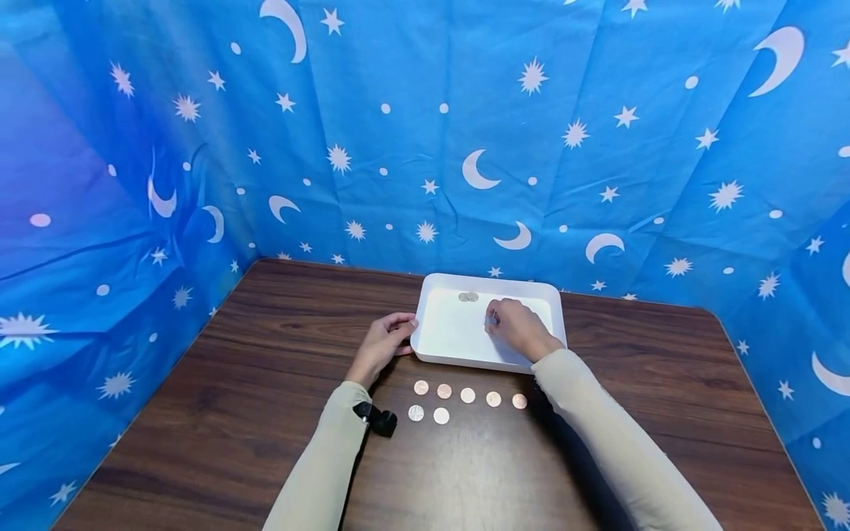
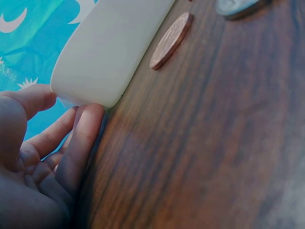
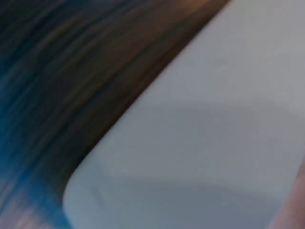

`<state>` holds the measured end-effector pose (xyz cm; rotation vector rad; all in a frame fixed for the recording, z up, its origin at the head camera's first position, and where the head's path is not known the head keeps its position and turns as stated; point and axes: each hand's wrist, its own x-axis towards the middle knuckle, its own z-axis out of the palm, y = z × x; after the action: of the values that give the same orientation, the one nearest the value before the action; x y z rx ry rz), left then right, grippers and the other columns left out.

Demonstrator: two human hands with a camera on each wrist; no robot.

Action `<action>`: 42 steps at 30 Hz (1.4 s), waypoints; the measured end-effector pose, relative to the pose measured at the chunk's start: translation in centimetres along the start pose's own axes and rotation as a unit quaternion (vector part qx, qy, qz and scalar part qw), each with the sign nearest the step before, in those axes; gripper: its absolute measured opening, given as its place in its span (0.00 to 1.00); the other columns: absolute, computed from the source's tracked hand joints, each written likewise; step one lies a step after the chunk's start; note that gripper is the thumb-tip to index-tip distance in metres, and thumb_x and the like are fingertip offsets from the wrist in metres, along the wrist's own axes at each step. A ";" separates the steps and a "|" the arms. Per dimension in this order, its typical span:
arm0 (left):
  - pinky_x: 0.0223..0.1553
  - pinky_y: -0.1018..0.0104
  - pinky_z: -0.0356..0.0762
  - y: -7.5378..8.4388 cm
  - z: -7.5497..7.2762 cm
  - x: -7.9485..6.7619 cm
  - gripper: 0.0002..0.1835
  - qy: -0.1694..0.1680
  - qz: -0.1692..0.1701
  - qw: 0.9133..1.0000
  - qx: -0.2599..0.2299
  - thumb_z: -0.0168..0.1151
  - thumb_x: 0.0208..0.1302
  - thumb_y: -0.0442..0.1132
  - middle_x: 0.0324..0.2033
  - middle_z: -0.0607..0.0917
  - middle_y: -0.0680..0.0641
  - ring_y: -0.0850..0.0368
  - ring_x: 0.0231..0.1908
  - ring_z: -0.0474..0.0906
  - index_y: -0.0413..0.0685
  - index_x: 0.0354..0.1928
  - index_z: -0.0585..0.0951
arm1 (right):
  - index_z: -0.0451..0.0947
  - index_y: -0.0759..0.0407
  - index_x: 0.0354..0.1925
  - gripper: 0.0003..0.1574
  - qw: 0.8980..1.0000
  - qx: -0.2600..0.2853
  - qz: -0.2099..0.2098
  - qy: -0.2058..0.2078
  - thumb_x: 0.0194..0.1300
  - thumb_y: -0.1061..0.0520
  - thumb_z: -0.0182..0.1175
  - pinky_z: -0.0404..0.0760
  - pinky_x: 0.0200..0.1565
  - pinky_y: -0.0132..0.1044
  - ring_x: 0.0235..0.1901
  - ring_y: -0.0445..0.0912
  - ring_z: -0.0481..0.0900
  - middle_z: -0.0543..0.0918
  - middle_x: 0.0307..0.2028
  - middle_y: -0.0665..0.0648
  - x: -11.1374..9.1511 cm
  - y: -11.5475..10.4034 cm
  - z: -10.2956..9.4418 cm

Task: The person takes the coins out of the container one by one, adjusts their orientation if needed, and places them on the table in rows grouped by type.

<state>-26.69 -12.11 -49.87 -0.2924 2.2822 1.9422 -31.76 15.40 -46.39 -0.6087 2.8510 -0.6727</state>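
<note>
A shallow white tray point(image 1: 451, 332) stands toward the back of the wooden table. My left hand point(image 1: 381, 343) holds its left end, thumb at the rim and fingers against the lower wall; the left wrist view shows this hand point(image 2: 52, 152) close at the tray's corner point(image 2: 105, 52). Over the tray's inside, my right hand point(image 1: 519, 327) has its fingers curled and pinches a small silvery coin point(image 1: 491, 320), mostly hidden by the fingers. Two silver coins point(image 1: 468, 296) lie overlapping near the tray's back wall. Only the edge of the right hand point(image 3: 293, 205) shows in the right wrist view.
In front of the tray lies a row of several coppery coins point(image 1: 444, 391), with two silver coins point(image 1: 428, 414) nearer me. A black strap point(image 1: 377, 419) sits on the left wrist. Behind the wooden table point(image 1: 265, 354) hangs a blue cloth point(image 1: 398, 133) with moons and stars.
</note>
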 end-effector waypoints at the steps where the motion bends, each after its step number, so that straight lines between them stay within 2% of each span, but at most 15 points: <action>1: 0.37 0.72 0.87 0.0 0.0 0.0 0.20 0.001 0.001 1.000 0.001 0.63 0.77 0.41 0.56 0.83 0.37 0.56 0.44 0.82 0.38 0.65 0.80 | 0.84 0.65 0.51 0.12 1.000 -0.014 -0.006 0.001 0.73 0.60 0.68 0.85 0.51 0.49 0.41 0.51 0.83 0.86 0.43 0.61 -0.1 0.0 0.0; 8: 0.39 0.70 0.88 -0.1 0.0 0.0 0.21 -0.002 0.002 1.000 0.002 0.63 0.77 0.41 0.56 0.83 0.36 0.54 0.47 0.82 0.37 0.65 0.80 | 0.86 0.63 0.53 0.14 0.993 -0.109 -0.045 -0.027 0.74 0.56 0.67 0.86 0.56 0.48 0.47 0.53 0.86 0.87 0.45 0.60 -0.8 0.0 0.1; 13: 0.39 0.71 0.87 -0.1 0.0 0.0 0.21 0.000 0.000 1.000 0.004 0.63 0.77 0.42 0.56 0.83 0.37 0.54 0.47 0.82 0.39 0.65 0.80 | 0.87 0.62 0.50 0.12 0.985 -0.149 -0.077 -0.031 0.73 0.57 0.68 0.88 0.51 0.47 0.43 0.51 0.85 0.85 0.41 0.59 -1.4 -0.3 -0.1; 21: 0.38 0.71 0.87 -0.3 0.0 0.0 0.20 -0.003 -0.002 1.000 0.001 0.62 0.78 0.41 0.56 0.83 0.37 0.54 0.47 0.81 0.38 0.65 0.80 | 0.85 0.66 0.51 0.14 0.984 -0.117 -0.124 0.059 0.70 0.60 0.67 0.89 0.48 0.45 0.41 0.50 0.85 0.86 0.41 0.60 -3.7 -0.7 -0.2; 26: 0.38 0.72 0.87 -0.2 0.1 0.1 0.20 -0.002 0.005 1.000 -0.005 0.62 0.77 0.41 0.55 0.83 0.37 0.55 0.46 0.81 0.37 0.64 0.80 | 0.84 0.65 0.53 0.15 0.984 -0.068 -0.139 0.089 0.71 0.59 0.67 0.88 0.51 0.45 0.44 0.50 0.85 0.87 0.43 0.59 -5.7 -1.6 -0.6; 32: 0.39 0.72 0.87 0.1 -0.2 0.0 0.21 -0.003 0.006 1.000 -0.005 0.62 0.78 0.41 0.56 0.83 0.37 0.56 0.47 0.81 0.37 0.65 0.80 | 0.86 0.60 0.44 0.08 0.974 -0.051 -0.182 0.122 0.70 0.57 0.70 0.88 0.44 0.42 0.39 0.46 0.84 0.85 0.37 0.54 -8.0 -3.1 -0.7; 36: 0.38 0.72 0.87 0.0 -0.1 0.0 0.20 -0.004 0.001 1.000 -0.006 0.62 0.78 0.41 0.56 0.83 0.37 0.55 0.47 0.81 0.37 0.65 0.80 | 0.85 0.59 0.42 0.08 0.971 -0.057 -0.197 0.120 0.69 0.55 0.71 0.87 0.41 0.40 0.36 0.44 0.80 0.82 0.35 0.51 -9.5 -4.0 -0.2; 42: 0.38 0.72 0.87 -0.2 0.0 0.0 0.21 -0.001 0.006 1.000 -0.002 0.62 0.78 0.41 0.56 0.83 0.37 0.55 0.47 0.81 0.36 0.65 0.80 | 0.84 0.58 0.44 0.11 0.972 -0.045 -0.213 0.088 0.69 0.52 0.71 0.84 0.39 0.38 0.36 0.41 0.77 0.79 0.35 0.49 -11.3 -4.7 1.3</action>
<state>-26.65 -12.13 -50.10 -0.2770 2.2844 1.9523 -19.53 15.80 -44.82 -1.2604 2.9462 -0.6853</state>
